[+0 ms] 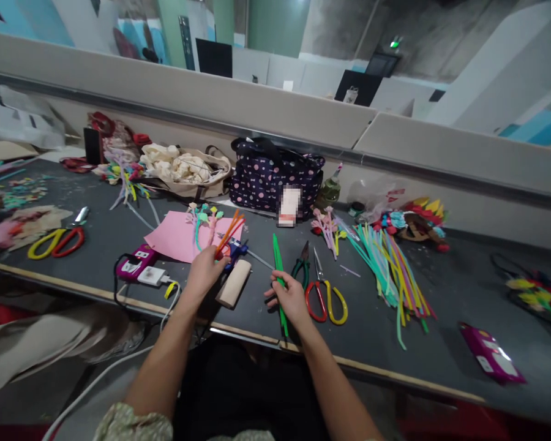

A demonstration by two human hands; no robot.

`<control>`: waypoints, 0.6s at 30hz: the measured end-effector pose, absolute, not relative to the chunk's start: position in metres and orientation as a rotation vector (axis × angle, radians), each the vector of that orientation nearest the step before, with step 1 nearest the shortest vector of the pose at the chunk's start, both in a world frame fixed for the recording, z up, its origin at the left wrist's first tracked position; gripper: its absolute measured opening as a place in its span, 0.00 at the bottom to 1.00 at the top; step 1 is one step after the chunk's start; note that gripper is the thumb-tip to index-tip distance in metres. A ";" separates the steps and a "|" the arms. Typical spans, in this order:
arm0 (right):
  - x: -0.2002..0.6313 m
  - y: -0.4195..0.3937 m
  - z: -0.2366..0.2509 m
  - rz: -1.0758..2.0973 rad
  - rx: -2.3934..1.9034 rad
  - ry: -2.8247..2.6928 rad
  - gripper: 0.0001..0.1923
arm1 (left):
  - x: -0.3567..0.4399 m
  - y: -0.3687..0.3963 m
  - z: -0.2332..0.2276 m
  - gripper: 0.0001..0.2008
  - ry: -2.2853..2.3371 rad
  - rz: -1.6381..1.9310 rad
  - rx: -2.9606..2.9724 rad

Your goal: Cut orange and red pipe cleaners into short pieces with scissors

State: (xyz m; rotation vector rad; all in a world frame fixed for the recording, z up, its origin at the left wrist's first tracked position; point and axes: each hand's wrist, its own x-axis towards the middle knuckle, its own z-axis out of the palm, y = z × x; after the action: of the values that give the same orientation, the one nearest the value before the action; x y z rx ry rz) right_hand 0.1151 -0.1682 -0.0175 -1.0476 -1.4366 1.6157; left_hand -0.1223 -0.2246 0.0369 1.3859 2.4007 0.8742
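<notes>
Left hand (pixel 206 269) gripping orange stems (pixel 228 233), right hand (pixel 290 299) gripping green stems (pixel 279 269)

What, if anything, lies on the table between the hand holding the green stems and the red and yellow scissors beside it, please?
Nothing visible does. The right hand grips the green stems, and the red and yellow scissors lie just to its right on bare table; green-handled pliers sit beyond the hand, off that line.

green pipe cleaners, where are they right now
In the head view, the green pipe cleaners lie centre-table, gripped by the right hand, just left of the red-and-yellow scissors.
</notes>
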 end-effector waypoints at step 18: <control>0.128 -0.189 -0.029 1.573 -1.039 -1.477 0.23 | -0.140 -0.197 0.028 0.11 2.529 0.416 1.478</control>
State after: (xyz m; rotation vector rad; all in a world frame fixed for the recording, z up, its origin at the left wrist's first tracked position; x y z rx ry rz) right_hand 0.1282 -0.1894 -0.0286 -1.0393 -1.4768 1.5730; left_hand -0.1402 -0.1975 0.0283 1.4778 2.5288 0.4165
